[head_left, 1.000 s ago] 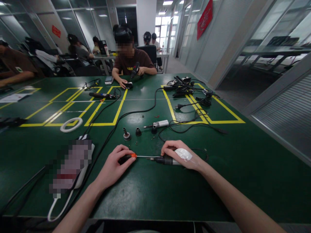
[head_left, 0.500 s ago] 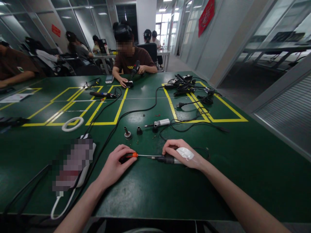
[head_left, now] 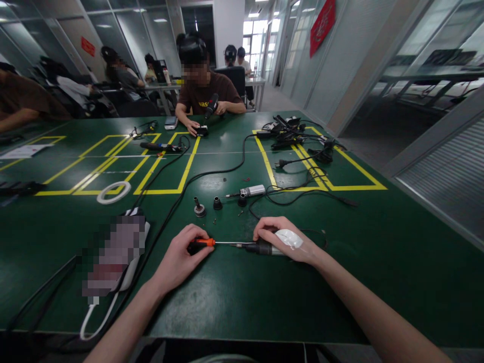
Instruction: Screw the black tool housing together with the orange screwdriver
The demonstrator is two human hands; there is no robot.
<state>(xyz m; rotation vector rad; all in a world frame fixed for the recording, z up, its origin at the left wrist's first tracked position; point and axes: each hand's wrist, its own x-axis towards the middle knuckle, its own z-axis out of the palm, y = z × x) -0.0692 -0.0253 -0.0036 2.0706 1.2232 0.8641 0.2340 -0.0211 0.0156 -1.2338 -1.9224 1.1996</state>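
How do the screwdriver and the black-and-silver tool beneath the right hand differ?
The screwdriver has an orange-and-black handle; the tool has a black-and-silver body. The left hand grips the screwdriver; the tool lies under the right hand. The screwdriver's shaft points right; the tool's tip points left. Both have slim metal ends.

Orange-black screwdriver handle (head_left: 206,242), black-silver tool (head_left: 263,247), green table (head_left: 234,302), yellow rectangles (head_left: 162,192)
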